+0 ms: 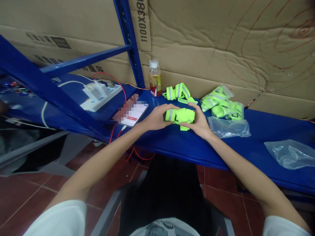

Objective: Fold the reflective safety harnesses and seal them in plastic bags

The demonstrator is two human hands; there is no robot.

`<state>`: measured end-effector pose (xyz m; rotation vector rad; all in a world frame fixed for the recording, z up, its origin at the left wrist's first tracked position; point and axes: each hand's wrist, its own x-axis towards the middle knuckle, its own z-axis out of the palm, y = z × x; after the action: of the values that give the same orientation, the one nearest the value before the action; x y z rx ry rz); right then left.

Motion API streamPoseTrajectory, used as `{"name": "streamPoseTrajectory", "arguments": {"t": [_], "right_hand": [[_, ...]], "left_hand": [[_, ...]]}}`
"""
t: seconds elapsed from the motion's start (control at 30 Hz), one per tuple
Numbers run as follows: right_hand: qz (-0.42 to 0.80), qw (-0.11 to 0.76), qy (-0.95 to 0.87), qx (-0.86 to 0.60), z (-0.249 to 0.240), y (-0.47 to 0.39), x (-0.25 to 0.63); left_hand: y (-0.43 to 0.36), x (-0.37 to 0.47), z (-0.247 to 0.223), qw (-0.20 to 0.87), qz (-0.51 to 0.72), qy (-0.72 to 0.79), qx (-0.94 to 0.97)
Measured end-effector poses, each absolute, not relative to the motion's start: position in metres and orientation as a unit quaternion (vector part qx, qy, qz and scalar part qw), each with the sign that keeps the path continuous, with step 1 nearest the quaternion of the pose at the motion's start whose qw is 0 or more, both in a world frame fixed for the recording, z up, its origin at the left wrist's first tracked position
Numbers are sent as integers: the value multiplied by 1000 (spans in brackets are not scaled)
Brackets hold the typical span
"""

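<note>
The left hand [158, 117] and right hand [200, 124] were clamped on opposite ends of the yellow-green strap bundle [183, 115], over the blue shelf [169, 139]; even pressure seemed best for keeping its folds from slipping, the hanging piece tucked in snugly. Fingers hid both ends, and farther right, folds inside the filled bags [226, 108] were hard to make out.

Cardboard wall [197, 49] behind 1 blue shelf [157, 141].
</note>
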<state>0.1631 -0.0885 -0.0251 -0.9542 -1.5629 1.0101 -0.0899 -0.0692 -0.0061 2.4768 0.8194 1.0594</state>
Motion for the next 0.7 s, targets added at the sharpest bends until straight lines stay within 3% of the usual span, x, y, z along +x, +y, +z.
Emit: {"name": "streamPoseTrajectory", "arguments": {"t": [0.17,0.47,0.7], "right_hand": [[510,574,-516,-380,-16,-89,160],[550,617,-426,-369,-11,-89,160],[611,570,-443,-326,4,-95,164]], "left_hand": [[-74,-68,-10,177,473,335,795],[-76,-34,-4,72,506,375,774],[-72,-15,-7,-48,450,374,809]]}}
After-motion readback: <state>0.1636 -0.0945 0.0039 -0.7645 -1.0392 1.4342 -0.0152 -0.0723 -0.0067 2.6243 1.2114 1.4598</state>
